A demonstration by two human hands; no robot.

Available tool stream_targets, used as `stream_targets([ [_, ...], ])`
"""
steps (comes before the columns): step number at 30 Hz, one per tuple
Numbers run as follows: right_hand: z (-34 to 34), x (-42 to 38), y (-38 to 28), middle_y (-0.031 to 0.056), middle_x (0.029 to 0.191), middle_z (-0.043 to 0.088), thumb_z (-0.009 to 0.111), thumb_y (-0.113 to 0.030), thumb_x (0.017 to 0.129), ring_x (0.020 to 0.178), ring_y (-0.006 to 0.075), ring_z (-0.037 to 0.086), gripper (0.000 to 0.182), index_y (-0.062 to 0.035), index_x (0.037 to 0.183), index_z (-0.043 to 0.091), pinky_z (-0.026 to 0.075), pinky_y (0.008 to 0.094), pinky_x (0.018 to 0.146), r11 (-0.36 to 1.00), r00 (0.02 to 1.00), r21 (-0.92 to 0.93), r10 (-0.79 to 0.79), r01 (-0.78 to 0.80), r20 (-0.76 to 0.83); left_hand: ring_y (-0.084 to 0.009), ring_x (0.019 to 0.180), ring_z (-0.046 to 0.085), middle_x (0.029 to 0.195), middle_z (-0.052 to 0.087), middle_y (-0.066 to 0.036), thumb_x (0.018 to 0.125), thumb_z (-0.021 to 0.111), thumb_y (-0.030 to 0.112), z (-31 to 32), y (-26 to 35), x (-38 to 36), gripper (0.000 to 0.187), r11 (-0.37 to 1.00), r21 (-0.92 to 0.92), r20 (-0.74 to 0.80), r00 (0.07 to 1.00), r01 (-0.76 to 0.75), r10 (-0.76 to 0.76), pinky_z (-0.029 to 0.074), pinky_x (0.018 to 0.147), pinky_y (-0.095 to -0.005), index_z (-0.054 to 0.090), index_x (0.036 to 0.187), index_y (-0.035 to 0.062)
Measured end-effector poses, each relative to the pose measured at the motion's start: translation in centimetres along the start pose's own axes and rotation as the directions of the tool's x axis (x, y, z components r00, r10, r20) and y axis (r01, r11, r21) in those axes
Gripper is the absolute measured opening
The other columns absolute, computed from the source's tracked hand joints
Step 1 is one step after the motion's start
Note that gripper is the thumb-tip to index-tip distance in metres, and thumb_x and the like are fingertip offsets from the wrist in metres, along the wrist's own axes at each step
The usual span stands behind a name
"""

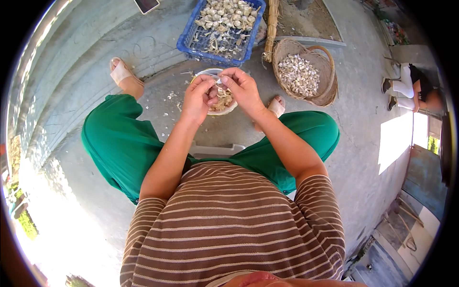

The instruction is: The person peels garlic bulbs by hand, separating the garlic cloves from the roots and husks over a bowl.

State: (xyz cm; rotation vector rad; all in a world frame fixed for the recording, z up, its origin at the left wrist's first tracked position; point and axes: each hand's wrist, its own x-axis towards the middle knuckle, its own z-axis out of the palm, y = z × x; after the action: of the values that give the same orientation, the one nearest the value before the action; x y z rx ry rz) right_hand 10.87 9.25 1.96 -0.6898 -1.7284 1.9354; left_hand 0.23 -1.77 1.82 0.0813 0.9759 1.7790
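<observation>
Shirt (234,225), left hand (245,92), right hand (196,99), garlic (219,80) between, bowl rim (223,112) below, floor (160,112) beside

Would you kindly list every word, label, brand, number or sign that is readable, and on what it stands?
None can be read.
No lettering is legible on the bowl, blue plastic crate or wicker basket; any marks on the phone-like device are too small to tell.

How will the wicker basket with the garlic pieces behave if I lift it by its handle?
The wicker basket will probably keep its shape, as its woven wall looks fairly stiff. It may tilt, because the garlic pieces lie mostly on one side of the arched handle. They look loose and small, so some could slide or roll.
</observation>
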Motion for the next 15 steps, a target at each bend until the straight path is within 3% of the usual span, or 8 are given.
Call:
stream_targets([
  [1, 0.0, -0.1, -0.1, 0.0012, 0.084, 0.061, 0.060, -0.007, 0.087, 0.076, 0.0085, 0.056, 0.011, -0.0018, 0.097, 0.062, 0.047, 0.0232, 0.071, 0.999, 1.000, 0.041, 0.010, -0.011, 0.017, -0.0105, 0.059, 0.046, 0.073, 0.051, -0.004, 0.086, 0.051, 0.007, 0.1, 0.2, -0.1, 0.001, 0.995, -0.100, -0.013, 0.999, 0.029, -0.030, 0.034, 0.046, -0.0212, 0.052, 0.086, 0.0060],
  [4, -0.3, -0.1, 0.3, 0.0013, 0.083, 0.062, 0.059, -0.006, 0.087, 0.075, 0.0075, 0.056, 0.010, -0.0023, 0.096, 0.061, 0.047, 0.0227, 0.069, 0.992, 0.999, 0.123, 0.000, -0.006, 0.054, -0.0124, 0.058, 0.045, 0.072, 0.051, -0.005, 0.087, 0.048, 0.010, -0.2, 0.6, -0.2, 0.005, 0.988, -0.144, -0.016, 0.998, 0.061, -0.064, 0.034, 0.045, -0.0215, 0.051, 0.084, 0.0066],
  [9, -0.8, 0.1, 0.2, 0.0009, 0.084, 0.061, 0.059, -0.006, 0.087, 0.075, 0.0075, 0.056, 0.009, -0.0022, 0.094, 0.061, 0.047, 0.0230, 0.070, 0.976, 0.995, 0.213, -0.059, 0.042, 0.074, -0.0109, 0.058, 0.045, 0.072, 0.051, -0.004, 0.089, 0.050, 0.015, 1.0, 1.5, -0.9, 0.009, 0.985, -0.034, 0.044, 0.985, 0.170, -0.169, 0.033, 0.044, -0.0211, 0.053, 0.088, 0.0066],
  [11, -1.5, 0.2, 0.0, -0.0004, 0.083, 0.060, 0.061, -0.005, 0.086, 0.077, 0.0077, 0.056, 0.008, -0.0025, 0.093, 0.062, 0.046, 0.0231, 0.071, 0.982, 0.966, -0.064, -0.164, 0.180, 0.201, -0.0098, 0.058, 0.045, 0.072, 0.051, -0.003, 0.090, 0.052, 0.016, 1.2, 1.5, -1.1, 0.010, 0.976, -0.021, 0.051, 0.975, 0.216, -0.215, 0.033, 0.044, -0.0205, 0.054, 0.089, 0.0063],
  [13, -1.4, 0.0, -0.2, -0.0009, 0.083, 0.060, 0.061, -0.006, 0.086, 0.078, 0.0080, 0.056, 0.007, -0.0031, 0.092, 0.063, 0.046, 0.0233, 0.071, 0.973, 0.964, -0.094, -0.190, 0.210, 0.185, -0.0075, 0.060, 0.039, 0.077, 0.051, -0.002, 0.091, 0.055, 0.019, 0.2, 0.9, -0.8, 0.012, 0.979, 0.075, 0.135, 0.971, 0.189, -0.198, 0.030, 0.046, -0.0188, 0.055, 0.091, 0.0070],
  [15, -0.9, -0.5, -0.2, -0.0013, 0.082, 0.059, 0.062, -0.006, 0.085, 0.078, 0.0082, 0.055, 0.006, -0.0036, 0.091, 0.063, 0.046, 0.0235, 0.072, 0.963, 0.961, -0.123, -0.219, 0.240, 0.168, -0.0069, 0.059, 0.040, 0.075, 0.051, -0.001, 0.090, 0.057, 0.016, -0.2, 0.2, -0.5, 0.010, 0.985, 0.014, 0.170, 0.970, 0.174, -0.174, 0.030, 0.045, -0.0181, 0.056, 0.090, 0.0064],
])
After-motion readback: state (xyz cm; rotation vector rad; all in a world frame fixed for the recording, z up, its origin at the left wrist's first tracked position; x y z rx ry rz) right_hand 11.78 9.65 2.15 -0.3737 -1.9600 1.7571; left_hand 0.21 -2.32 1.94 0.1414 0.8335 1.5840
